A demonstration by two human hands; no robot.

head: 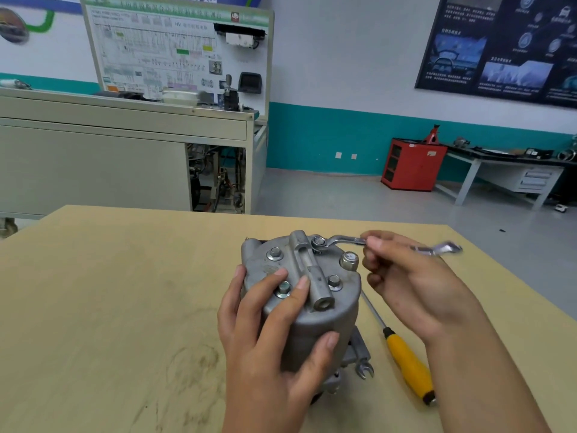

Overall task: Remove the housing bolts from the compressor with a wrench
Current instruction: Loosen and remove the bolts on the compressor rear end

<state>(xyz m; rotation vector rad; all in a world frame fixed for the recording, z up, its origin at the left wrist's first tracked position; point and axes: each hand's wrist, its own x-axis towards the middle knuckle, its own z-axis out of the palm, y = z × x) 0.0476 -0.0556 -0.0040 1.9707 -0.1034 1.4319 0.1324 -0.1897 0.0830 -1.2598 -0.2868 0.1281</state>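
A grey metal compressor stands upright on the wooden table, with several hex bolts on its top face. My left hand grips its side, fingers lying over the top and thumb on the front wall. A silver ring wrench sits with its ring end on the far bolt. My right hand pinches the wrench's shaft to the right of the compressor. The wrench's far end juts out past my fingers.
A yellow-handled screwdriver lies on the table right of the compressor, and a second open-end wrench shows by its base. The table's right edge runs close past my right hand. A training bench, red cabinet and workbench stand behind.
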